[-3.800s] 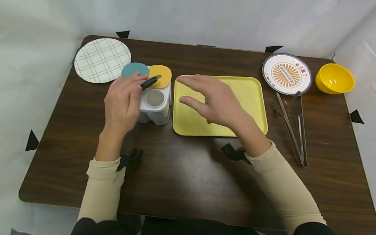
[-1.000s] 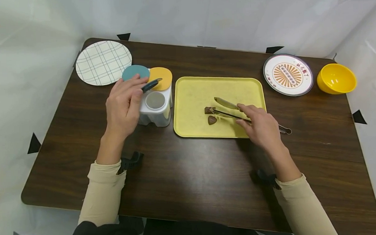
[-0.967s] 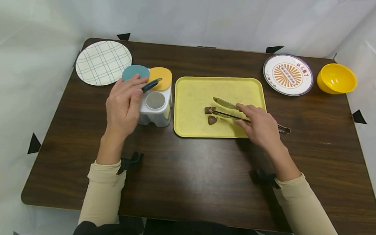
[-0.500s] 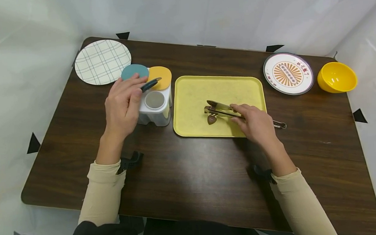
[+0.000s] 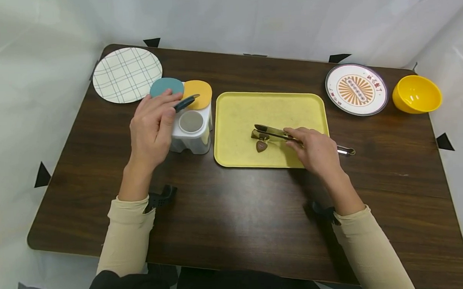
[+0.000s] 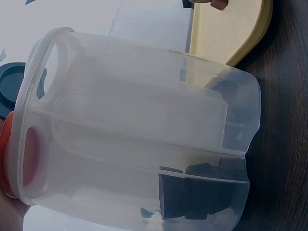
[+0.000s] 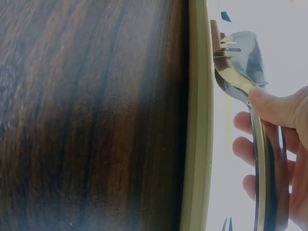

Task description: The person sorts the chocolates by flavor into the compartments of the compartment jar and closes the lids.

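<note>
My left hand [image 5: 150, 126] holds a dark teal lid [image 5: 185, 103], seen nearly edge-on, above the clear multi-compartment container [image 5: 197, 143]. One round opening faces up there, beside a blue lid [image 5: 166, 85] and an orange lid [image 5: 197, 94]. My right hand [image 5: 316, 150] grips metal tongs [image 5: 274, 131], their arms squeezed close together. The tong tips lie around a brown chocolate-like piece on the yellow tray [image 5: 234, 110], mostly hiding it. A second brown piece [image 5: 261, 146], rounded and triangular, lies just nearer to me. In the right wrist view the tongs' toothed tips [image 7: 228, 50] overlap a brown piece [image 7: 215, 33].
A white checked plate [image 5: 125, 76] sits at the back left, behind the container. At the back right stand a white patterned plate [image 5: 356, 108] and a yellow bowl [image 5: 417, 94]. Dark wooden tabletop [image 5: 234, 221] stretches between the tray and my body.
My right hand, earlier bare above the tray, has taken the tongs from the table's right side. Their tips have moved left and closed in around the farther brown piece. My left hand stays put.
</note>
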